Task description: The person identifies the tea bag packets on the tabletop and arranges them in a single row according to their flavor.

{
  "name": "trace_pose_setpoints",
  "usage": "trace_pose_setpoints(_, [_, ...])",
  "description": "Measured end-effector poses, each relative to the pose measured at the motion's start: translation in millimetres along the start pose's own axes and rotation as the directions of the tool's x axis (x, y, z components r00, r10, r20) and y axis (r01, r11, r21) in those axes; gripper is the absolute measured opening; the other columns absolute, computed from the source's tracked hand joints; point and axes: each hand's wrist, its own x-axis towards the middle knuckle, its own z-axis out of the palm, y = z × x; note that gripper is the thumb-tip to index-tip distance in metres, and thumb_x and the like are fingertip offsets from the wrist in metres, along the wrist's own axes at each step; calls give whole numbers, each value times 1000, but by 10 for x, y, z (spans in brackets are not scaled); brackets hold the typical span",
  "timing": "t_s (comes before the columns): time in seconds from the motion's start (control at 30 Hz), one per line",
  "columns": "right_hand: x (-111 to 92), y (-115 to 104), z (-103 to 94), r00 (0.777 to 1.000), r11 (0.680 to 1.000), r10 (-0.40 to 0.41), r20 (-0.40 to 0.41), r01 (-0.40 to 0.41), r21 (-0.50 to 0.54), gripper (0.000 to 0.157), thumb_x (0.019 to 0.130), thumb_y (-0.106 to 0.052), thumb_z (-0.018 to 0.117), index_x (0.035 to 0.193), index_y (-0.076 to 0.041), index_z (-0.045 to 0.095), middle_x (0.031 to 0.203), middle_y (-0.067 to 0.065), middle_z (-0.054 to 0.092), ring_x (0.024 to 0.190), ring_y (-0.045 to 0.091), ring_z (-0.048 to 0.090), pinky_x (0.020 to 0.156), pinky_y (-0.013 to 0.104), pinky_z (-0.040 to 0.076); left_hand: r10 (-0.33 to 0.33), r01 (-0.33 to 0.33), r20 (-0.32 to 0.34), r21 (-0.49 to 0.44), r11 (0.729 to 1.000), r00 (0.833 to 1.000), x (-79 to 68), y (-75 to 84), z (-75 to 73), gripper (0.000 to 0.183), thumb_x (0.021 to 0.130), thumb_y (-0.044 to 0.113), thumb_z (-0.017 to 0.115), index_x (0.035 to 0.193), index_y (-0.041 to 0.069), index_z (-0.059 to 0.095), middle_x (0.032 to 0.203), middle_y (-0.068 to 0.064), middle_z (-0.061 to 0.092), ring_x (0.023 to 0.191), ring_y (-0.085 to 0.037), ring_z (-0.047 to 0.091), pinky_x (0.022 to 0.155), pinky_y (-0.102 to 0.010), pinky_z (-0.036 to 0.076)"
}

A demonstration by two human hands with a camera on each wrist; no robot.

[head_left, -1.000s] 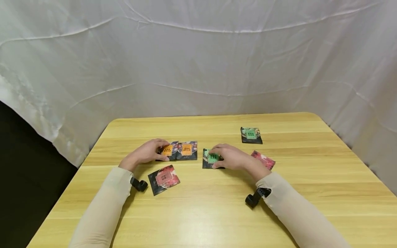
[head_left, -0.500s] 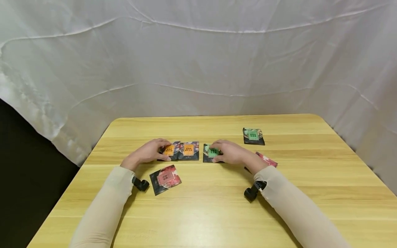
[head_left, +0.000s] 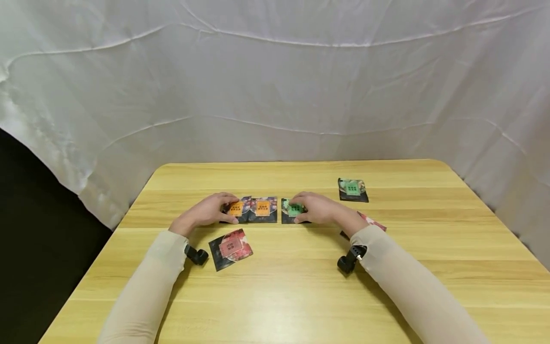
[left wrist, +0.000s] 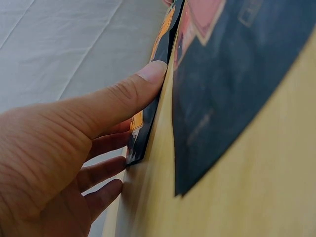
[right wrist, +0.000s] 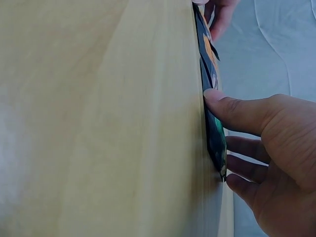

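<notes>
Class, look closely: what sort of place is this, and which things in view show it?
Probably a makeshift filming spot indoors, though the wider room is out of view. A pale, creased cloth hangs behind the wooden table, and a small black device is worn at each wrist.

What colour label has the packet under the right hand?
The label is green, clearest in the head view.

Orange-labelled packets [head_left: 263,209] and green-labelled packets [head_left: 353,189] showing black bands; red packets [head_left: 231,249] mixing pink with black; bench [head_left: 266,286] showing yellow wood grain; sleeves [head_left: 143,286] showing plain beige.
</notes>
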Motion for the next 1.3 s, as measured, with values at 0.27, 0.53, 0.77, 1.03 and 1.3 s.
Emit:
trace_pose_setpoints(0.27, [9,-5,-24,1000,1000,-16,-1,16,-1,61,93,-34,69,145,-9,49,148,13,43,135,33,40,110,50,33,0,0,0,5,1000,1000,-1,-3,4,79,83,44,77,145,4,48,147,-19,42,135,-39,38,109,-54,33])
trace_pose_setpoints(0.53, [26,-16,-36,1000,1000,-19,6,19,-17,61,93,-35,69,144,-9,49,147,13,43,135,33,40,110,49,33,3,-3,1,-4,1000,1000,8,0,-3,79,83,44,77,145,5,47,148,-19,41,135,-39,38,109,-54,33])
trace_pose_setpoints(0.77, [26,-28,-42,1000,1000,-23,-2,23,-15,60,93,-36,69,143,-9,50,147,13,44,134,33,41,110,49,34,3,-3,2,5,1000,1000,19,-11,1,80,82,44,77,145,5,47,148,-19,41,136,-39,37,109,-54,33])
trace_pose_setpoints(1.03, [-6,-23,-86,1000,1000,-13,-27,13,-10,60,92,-36,69,143,-8,51,146,13,44,134,33,41,111,49,32,3,-4,2,13,1000,1000,13,-22,3,80,82,45,77,145,5,48,148,-19,42,135,-39,38,109,-54,33])
trace_pose_setpoints(1.3, [-91,97,-150,998,1000,-3,-55,4,22,59,92,-37,69,141,-9,53,145,13,46,133,33,43,110,51,33,-4,4,4,-3,1000,1000,2,-8,5,80,82,44,77,145,5,47,148,-19,42,135,-38,38,109,-54,33])
